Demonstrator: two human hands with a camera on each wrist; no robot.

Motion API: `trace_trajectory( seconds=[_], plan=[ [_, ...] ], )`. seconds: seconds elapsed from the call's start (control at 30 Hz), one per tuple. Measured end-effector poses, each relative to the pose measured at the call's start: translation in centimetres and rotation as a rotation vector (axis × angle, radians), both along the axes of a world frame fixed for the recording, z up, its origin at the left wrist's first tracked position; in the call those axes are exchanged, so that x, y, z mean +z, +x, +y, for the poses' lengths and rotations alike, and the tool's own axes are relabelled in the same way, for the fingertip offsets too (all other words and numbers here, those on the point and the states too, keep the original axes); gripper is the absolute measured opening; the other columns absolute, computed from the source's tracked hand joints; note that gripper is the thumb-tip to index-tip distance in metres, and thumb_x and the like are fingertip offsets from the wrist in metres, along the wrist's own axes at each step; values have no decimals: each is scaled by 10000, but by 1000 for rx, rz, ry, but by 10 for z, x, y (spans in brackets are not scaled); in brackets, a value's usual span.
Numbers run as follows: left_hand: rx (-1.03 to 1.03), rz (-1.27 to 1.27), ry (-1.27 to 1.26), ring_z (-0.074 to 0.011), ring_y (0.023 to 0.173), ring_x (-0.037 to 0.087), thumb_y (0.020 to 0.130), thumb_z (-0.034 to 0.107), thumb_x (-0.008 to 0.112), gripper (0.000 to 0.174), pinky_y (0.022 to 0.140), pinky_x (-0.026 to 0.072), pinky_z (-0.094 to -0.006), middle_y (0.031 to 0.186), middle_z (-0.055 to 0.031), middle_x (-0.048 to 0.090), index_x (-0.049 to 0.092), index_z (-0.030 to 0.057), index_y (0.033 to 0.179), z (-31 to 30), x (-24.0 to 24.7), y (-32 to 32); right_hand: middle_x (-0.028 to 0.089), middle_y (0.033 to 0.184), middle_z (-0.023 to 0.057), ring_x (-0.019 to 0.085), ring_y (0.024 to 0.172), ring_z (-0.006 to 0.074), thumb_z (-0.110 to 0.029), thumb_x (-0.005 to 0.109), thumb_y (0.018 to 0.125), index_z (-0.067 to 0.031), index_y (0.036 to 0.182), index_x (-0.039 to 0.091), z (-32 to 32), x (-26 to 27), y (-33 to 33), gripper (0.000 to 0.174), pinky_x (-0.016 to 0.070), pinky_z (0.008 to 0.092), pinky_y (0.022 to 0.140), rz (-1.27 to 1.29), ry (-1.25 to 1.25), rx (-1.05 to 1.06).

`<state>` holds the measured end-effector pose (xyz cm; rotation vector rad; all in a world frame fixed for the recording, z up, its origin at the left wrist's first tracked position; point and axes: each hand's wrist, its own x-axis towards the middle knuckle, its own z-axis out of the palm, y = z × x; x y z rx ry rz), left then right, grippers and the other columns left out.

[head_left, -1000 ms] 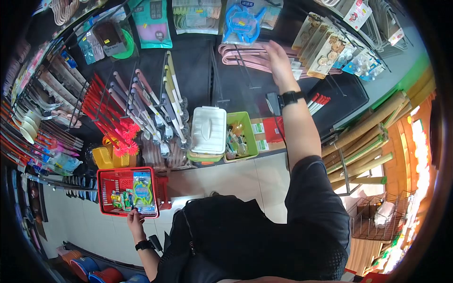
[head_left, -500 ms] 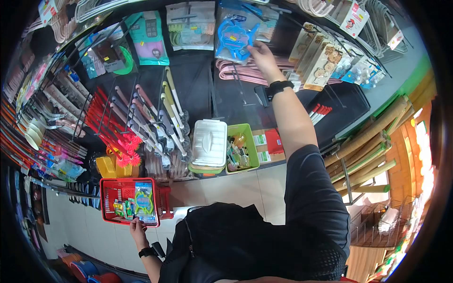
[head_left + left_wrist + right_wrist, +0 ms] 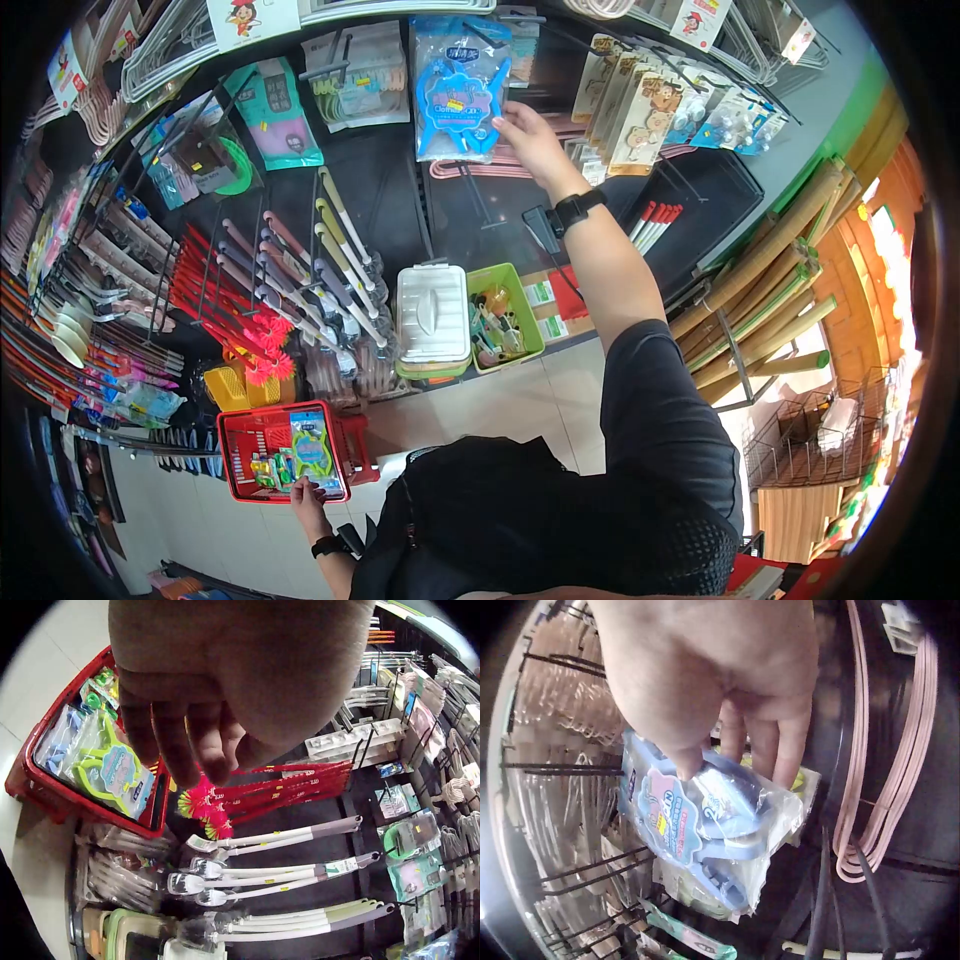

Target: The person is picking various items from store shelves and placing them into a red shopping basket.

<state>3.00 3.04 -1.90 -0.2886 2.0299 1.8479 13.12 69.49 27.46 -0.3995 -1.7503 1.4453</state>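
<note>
In the head view, my right hand (image 3: 530, 142) pinches the right edge of a clear pack with a blue clip hanger (image 3: 458, 105), beside the hanging rack. The right wrist view shows the thumb on the front of the blue pack (image 3: 676, 817) and the other fingers behind it. My left hand (image 3: 311, 508) is at the near rim of the red basket (image 3: 232, 455), which holds a green clip-hanger pack (image 3: 312, 450) and small colourful packs. Seen by the left wrist camera, the left hand (image 3: 217, 690) has loosely curled fingers, with nothing visible in them.
Long-handled brushes (image 3: 280, 265) and red brushes (image 3: 215, 295) hang left of centre. Below stand a white lidded box (image 3: 432, 315) and a green bin (image 3: 530, 335). Rack hooks and pink hangers (image 3: 855, 750) are near the right hand. Bamboo poles (image 3: 760, 280) stand at the right.
My right hand has gone from open beside the hanging blue pack to pinching its edge. The pack now hangs lower and further left in the head view, which has itself shifted. My left hand remains by the basket.
</note>
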Motion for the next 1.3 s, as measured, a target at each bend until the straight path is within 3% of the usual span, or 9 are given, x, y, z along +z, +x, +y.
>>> trace_trajectory(
  seconds=[0.1, 0.23, 0.4, 1.1, 1.2, 1.3],
  plan=[
    [-16, -6, 18, -108, 636, 545, 927, 224, 555, 138, 553, 448, -229, 780, -14, 549, 547, 87, 942, -1, -5, 0, 587, 1107, 89, 576, 989, 155, -192, 569, 919, -16, 1238, 459, -4, -1, 11, 380, 494, 301, 814, -45, 73, 15],
    [-25, -2, 37, -114, 639, 550, 926, 221, 556, 138, 555, 457, -239, 786, -18, 553, 549, 85, 948, -2, -10, 1, 589, 1042, 81, 575, 944, 148, -143, 596, 900, 15, 1223, 470, -5, -6, 22, 381, 467, 278, 838, 5, 6, 21],
    [-31, -25, 7, -116, 634, 554, 928, 217, 552, 135, 541, 460, -233, 792, -22, 555, 552, 83, 950, 1, -9, 4, 582, 1042, 44, 572, 954, 132, -145, 589, 907, -32, 1216, 482, -28, 2, 47, 346, 496, 285, 807, -50, -68, 74],
    [-183, -16, -2, -115, 660, 554, 926, 256, 558, 173, 579, 437, -239, 815, -20, 566, 551, 87, 963, 22, -6, -8, 580, 1079, 43, 573, 963, 131, -171, 592, 909, -53, 1207, 489, -88, 6, 95, 337, 497, 299, 793, 99, -44, 97],
    [-262, 72, 39, -94, 650, 540, 923, 252, 565, 172, 574, 430, -223, 763, -11, 561, 553, 81, 920, 22, -13, -17, 579, 1082, 44, 571, 970, 136, -161, 592, 907, -48, 1209, 487, -112, -7, 105, 338, 496, 299, 797, 73, -82, 136],
    [-319, 155, 29, -65, 606, 453, 928, 196, 559, 143, 545, 366, -214, 714, 20, 517, 579, 64, 876, 31, 13, -27, 566, 1101, 48, 564, 977, 134, -126, 594, 900, -29, 1208, 489, -146, -29, 109, 340, 491, 288, 800, 22, -120, 178]
  ],
)
